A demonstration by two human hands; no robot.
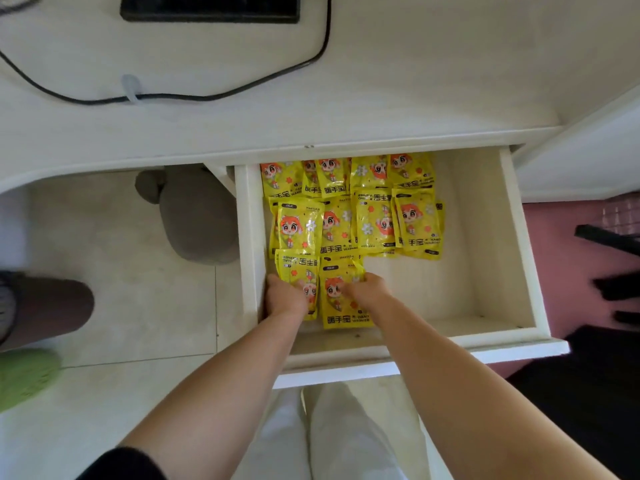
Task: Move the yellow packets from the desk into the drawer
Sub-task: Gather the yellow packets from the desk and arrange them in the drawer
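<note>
The white drawer [485, 237] is pulled out below the desk edge. Several yellow packets [353, 209] with an orange cartoon figure lie in rows across its left and back part. Two more packets lie at the near left: one [298, 268] under my left hand [285, 296], one [341, 306] beside it under my right hand [367, 287]. Both hands are down in the drawer on these packets with fingers bent onto them. Whether the fingers press or pinch the packets is hidden by the hands themselves.
The white desk top [415, 81] carries a black cable [207, 97] and a dark device [207, 8] at the back. The drawer's right half is bare. A grey stool [197, 216] stands on the tiled floor to the left. My white trouser legs [329, 434] are below.
</note>
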